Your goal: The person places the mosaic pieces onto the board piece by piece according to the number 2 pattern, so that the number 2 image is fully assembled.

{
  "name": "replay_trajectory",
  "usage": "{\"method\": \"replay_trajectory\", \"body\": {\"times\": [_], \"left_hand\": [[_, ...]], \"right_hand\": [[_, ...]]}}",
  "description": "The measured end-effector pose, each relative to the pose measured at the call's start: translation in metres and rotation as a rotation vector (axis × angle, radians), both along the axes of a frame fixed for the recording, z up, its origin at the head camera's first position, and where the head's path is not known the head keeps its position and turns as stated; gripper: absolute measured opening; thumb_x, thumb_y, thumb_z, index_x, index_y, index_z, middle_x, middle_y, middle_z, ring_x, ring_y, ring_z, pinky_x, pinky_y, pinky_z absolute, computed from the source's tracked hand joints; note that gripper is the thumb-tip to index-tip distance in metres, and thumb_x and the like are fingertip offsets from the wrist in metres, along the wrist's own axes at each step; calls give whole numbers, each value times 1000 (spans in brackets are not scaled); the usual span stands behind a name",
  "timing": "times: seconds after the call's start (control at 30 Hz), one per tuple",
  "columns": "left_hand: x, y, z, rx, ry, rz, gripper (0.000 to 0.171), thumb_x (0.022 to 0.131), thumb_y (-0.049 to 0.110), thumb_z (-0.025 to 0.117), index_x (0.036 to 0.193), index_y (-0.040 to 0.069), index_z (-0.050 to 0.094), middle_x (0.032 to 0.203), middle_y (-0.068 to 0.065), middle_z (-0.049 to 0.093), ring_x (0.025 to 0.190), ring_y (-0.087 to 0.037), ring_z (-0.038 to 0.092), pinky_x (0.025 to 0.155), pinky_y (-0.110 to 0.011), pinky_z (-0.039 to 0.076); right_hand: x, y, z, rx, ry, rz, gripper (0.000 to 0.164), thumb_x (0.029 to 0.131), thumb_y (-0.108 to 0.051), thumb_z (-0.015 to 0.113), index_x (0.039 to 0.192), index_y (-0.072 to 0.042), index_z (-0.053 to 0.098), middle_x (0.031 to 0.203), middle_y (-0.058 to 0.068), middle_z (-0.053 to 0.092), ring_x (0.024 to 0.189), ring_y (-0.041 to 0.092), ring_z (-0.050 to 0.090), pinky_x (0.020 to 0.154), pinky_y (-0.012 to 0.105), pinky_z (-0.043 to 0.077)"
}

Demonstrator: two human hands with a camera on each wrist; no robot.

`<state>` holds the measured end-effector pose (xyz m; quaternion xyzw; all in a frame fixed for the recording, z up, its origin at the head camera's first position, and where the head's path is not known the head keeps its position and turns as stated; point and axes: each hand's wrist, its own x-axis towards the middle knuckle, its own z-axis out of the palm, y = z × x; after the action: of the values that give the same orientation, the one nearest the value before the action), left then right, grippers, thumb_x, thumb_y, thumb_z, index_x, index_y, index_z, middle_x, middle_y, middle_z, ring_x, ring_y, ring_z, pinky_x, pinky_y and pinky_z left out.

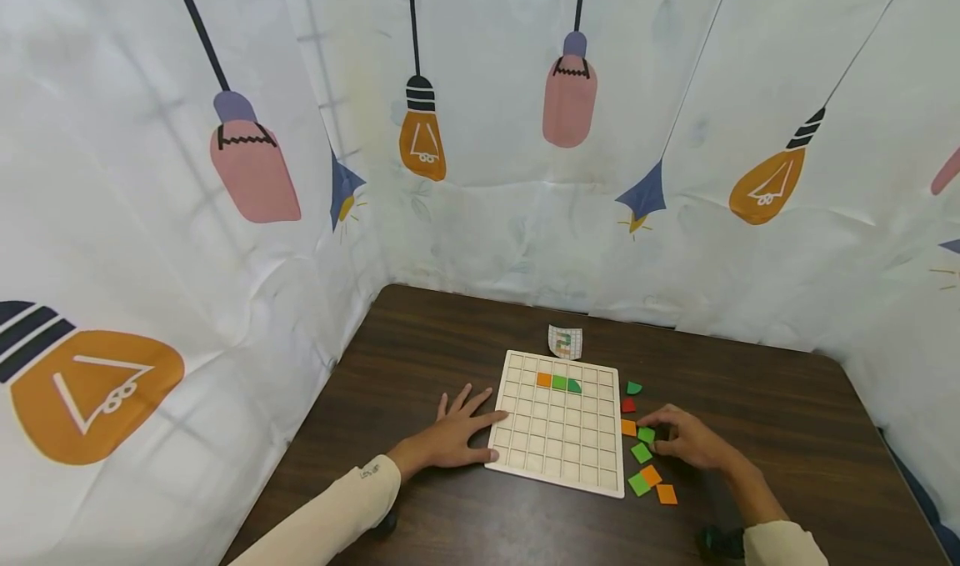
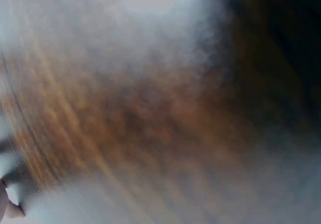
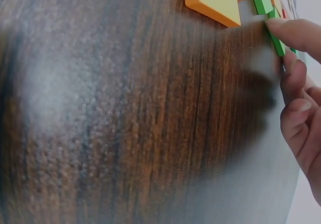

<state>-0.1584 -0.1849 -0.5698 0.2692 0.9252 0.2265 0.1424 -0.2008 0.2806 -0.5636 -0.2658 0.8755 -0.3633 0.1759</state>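
A pale gridded board (image 1: pixel 555 441) lies on the table. My left hand (image 1: pixel 453 434) rests with fingers spread at its left edge, fingertip and thumb on the rim. In the board's upper part sit an orange square (image 1: pixel 543 379), a green square (image 1: pixel 558 383) and a dark green rounded piece (image 1: pixel 574 386) in a row. Right of the board, my right hand (image 1: pixel 692 439) pinches a light green square tile (image 1: pixel 646 434) between thumb and finger. The right wrist view shows the thumb against this green tile (image 3: pixel 276 34). Only fingertips show at the left wrist view's corner.
Along the board's right side lie a dark green rounded piece (image 1: pixel 634 388), a red piece (image 1: pixel 628 404), an orange square (image 1: pixel 628 427), and several more green and orange squares (image 1: pixel 667 494). A small printed pattern sheet (image 1: pixel 565 343) lies behind the board. Printed cloth (image 1: pixel 480 241) hangs behind the table.
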Motion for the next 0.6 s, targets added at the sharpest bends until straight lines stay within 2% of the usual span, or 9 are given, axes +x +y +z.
{"method": "replay_trajectory", "body": {"times": [0.17, 0.33, 0.47, 0.6], "left_hand": [[1, 1, 1, 8, -2, 4, 67, 96, 60, 57, 155, 35, 39, 169, -9, 16, 154, -47, 3, 109, -81, 3], [1, 1, 2, 12, 0, 5, 67, 96, 60, 58, 155, 35, 40, 169, -9, 17, 154, -47, 3, 109, -81, 2], [1, 0, 2, 10, -2, 1, 67, 96, 59, 58, 155, 35, 39, 168, -10, 17, 154, -48, 3, 108, -81, 3], [0, 0, 2, 9, -6, -2, 67, 96, 59, 57, 155, 35, 39, 169, -10, 16, 153, -48, 3, 108, -81, 3]], "right_hand": [[0, -2, -2, 24, 42, -30, 31, 90, -21, 76, 117, -8, 68, 109, 7, 58, 84, 6, 47, 65, 23, 41], [0, -3, -3, 45, 66, -68, 34, 89, -26, 78, 117, -10, 67, 107, 4, 60, 87, 8, 49, 66, 23, 41], [1, 0, -3, 40, 56, -70, 41, 88, -26, 79, 123, -8, 67, 107, 5, 59, 85, 7, 48, 64, 23, 40], [0, 4, -2, 28, 53, -31, 44, 89, -24, 78, 126, -5, 68, 107, 7, 59, 79, 5, 46, 61, 22, 40]]}}
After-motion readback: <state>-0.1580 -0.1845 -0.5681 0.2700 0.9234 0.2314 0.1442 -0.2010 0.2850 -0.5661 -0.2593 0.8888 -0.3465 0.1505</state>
